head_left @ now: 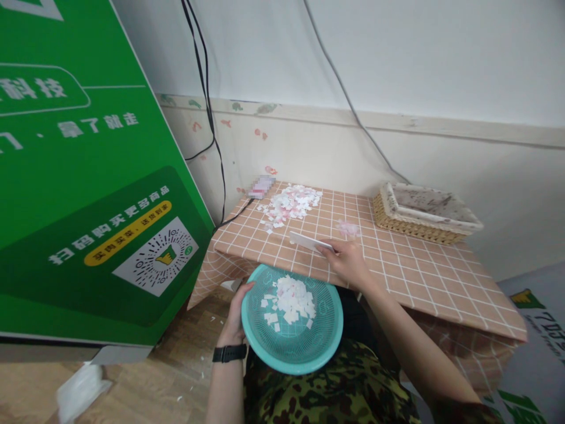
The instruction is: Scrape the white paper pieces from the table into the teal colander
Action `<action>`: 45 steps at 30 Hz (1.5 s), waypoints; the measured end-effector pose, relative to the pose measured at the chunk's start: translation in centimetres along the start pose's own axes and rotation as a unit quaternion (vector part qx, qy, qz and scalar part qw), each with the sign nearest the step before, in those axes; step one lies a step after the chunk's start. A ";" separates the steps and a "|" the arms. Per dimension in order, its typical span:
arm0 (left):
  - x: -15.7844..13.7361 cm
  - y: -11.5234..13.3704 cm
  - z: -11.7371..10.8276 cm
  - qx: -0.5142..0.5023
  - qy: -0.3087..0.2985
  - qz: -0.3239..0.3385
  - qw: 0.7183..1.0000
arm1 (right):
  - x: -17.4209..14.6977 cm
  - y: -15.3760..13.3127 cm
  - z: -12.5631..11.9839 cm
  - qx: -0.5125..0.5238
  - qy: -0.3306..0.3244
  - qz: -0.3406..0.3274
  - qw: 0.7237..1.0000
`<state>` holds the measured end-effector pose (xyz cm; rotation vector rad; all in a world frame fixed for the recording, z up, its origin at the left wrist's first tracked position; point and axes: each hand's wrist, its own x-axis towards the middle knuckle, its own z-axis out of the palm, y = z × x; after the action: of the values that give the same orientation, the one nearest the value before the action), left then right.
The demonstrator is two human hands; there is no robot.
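Note:
My left hand [238, 309] grips the left rim of a teal plastic colander [336, 330], which is held below the table's front edge. White and pinkish paper scraps [293, 300] lie heaped inside it. Between the fingers and thumb of my right hand [348, 263] is a thin white flat card [305, 240], held just above the tablecloth near the front edge. Beyond it, a larger pile of white and pink paper scraps [295, 203] spreads over the back left of the table. A small pinkish clump [348, 228] sits to the right of the card.
A checked brown cloth covers the table [415, 277]. A lined wicker basket [424, 232] stands at the back right, against the wall. A blurred flat object [262, 186] with a cable lies at the back left. A tall green panel [106, 194] borders the left side.

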<state>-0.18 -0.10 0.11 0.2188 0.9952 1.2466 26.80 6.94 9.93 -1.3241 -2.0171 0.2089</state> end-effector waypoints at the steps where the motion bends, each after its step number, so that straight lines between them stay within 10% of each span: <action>1: 0.0 0.0 0.0 -0.002 -0.003 -0.004 1.000 | 0.1 0.1 0.0 0.001 -0.003 -0.005 1.000; 21: 0.0 0.1 0.1 0.004 0.005 0.006 1.000 | 1.4 0.5 -2.5 -0.005 -0.049 -0.031 0.998; 30: 0.1 0.0 -0.2 0.006 0.004 0.007 1.000 | -3.1 -0.6 1.6 -0.020 -0.035 -0.122 0.992; 45: 0.0 0.0 0.1 0.007 -0.003 -0.012 1.000 | -2.3 2.6 -0.5 -0.040 0.094 0.035 0.994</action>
<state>-0.15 -0.07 0.16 0.2214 0.9985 1.2159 29.57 6.05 7.93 -1.4106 -1.8393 0.0332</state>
